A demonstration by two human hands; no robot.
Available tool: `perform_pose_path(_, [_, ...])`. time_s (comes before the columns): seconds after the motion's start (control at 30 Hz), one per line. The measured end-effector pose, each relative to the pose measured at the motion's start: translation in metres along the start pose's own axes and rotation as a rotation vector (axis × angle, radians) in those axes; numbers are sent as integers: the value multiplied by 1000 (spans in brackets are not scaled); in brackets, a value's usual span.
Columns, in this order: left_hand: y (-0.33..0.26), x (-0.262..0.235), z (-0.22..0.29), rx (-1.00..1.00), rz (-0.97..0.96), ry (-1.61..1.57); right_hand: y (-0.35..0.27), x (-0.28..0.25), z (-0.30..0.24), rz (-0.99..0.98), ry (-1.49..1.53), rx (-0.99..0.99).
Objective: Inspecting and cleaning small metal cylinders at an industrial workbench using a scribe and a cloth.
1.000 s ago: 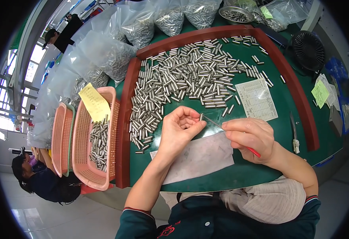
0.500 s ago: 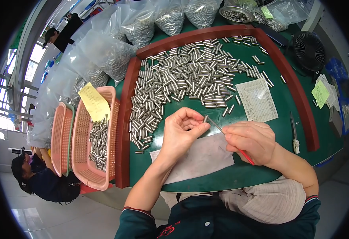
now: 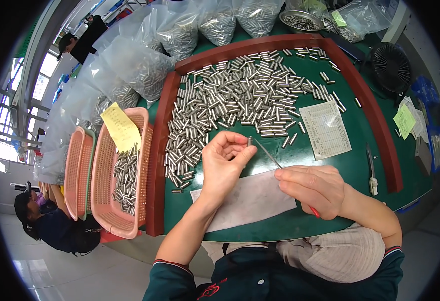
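Between the thumb and fingertips of my left hand point(image 3: 225, 159) a small metal cylinder point(image 3: 250, 141) stands roughly upright. My right hand point(image 3: 314, 189) is closed around a slim tool with a red handle point(image 3: 314, 212) and a long thin metal shaft point(image 3: 269, 154); whether it is a file or a screwdriver, I cannot tell. The shaft's tip points at the cylinder from its right, with a small gap between them. Beyond both hands a large heap of similar metal cylinders point(image 3: 240, 95) covers the green tabletop point(image 3: 290, 232). A whitish cloth point(image 3: 252, 200) lies beneath my hands.
A dark red raised border point(image 3: 164, 125) frames the work area. Left of it stands a pink basket point(image 3: 124, 228) part filled with cylinders. Filled plastic bags point(image 3: 147, 75) line the back left. To the right are a printed sheet point(image 3: 325, 131), a pointed tool point(image 3: 372, 173) and a black fan point(image 3: 389, 67).
The tool's tip has come away from the cylinder, leaving a gap. My left hand has shifted slightly left with the cylinder, and my right hand has moved slightly down and left.
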State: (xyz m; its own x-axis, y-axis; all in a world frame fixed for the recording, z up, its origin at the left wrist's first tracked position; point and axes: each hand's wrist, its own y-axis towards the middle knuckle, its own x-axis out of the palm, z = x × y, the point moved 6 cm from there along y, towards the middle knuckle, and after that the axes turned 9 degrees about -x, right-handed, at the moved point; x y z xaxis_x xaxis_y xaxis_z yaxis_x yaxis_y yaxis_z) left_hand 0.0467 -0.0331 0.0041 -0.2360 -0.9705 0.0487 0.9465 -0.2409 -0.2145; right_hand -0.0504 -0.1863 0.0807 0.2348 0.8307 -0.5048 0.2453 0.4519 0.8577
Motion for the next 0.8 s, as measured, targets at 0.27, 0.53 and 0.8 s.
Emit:
perform_pose_path(0.27, [1, 0, 5, 228, 38, 214, 2, -7, 5, 65, -52, 33])
perform_pose_path(0.53, [0, 5, 7, 248, 48, 328, 0, -5, 8, 98, 3, 71])
perform_pose_path(0.8, [0, 7, 1, 118, -35, 345, -2, -3, 12, 79, 5, 103])
